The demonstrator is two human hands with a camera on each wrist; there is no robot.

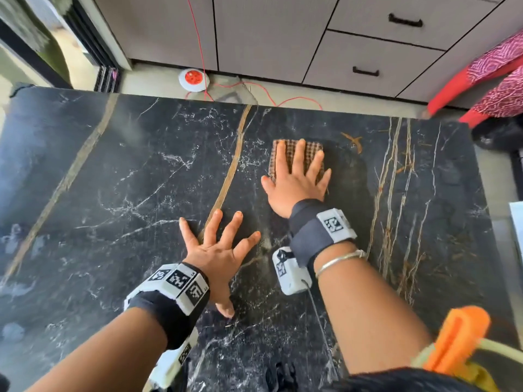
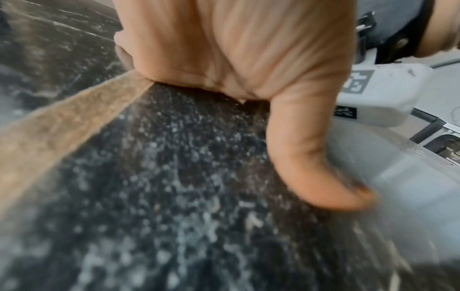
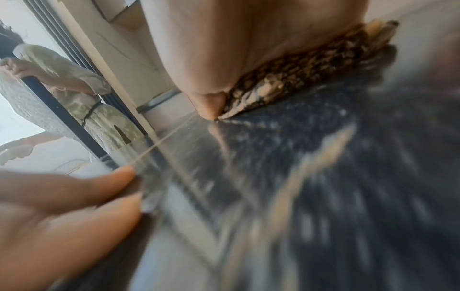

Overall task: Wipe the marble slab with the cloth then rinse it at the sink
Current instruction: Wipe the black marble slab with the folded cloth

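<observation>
Right hand: the right hand (image 1: 294, 182) lies flat on the cloth (image 1: 294, 154), fingers straight and spread, palm down, pressing it to the stone rather than gripping it.
Cloth: a small brown woven pad, folded into a rough rectangle, sitting on the marble slab (image 1: 113, 193) toward its far middle, just right of the tan vein (image 1: 229, 176); in the right wrist view the cloth (image 3: 293, 78) shows as a mottled edge squeezed under the palm.
Left hand: the left hand (image 1: 218, 256) is planted flat on the slab, nearer and to the left of the right one, fingers splayed wide and holding nothing; its fingertips lie across the near end of the tan vein.
Left wrist view: the heel of the left hand (image 2: 236, 49) sits on the dark stone, thumb stretched out flat along the surface.
Slab: black marble with white flecks, a second tan streak running diagonally at the left and a cluster of thin gold veins at the right.
Wrists: each carries a black strap with white marker blocks; a thin bangle (image 1: 339, 260) sits on the right forearm.
Far side: grey cabinets (image 1: 268, 32) with black handles, and on the floor below them a round white and red socket reel (image 1: 194, 79) with a red cord.
Far right: someone in pink patterned cloth (image 1: 498, 80), only partly in view.
</observation>
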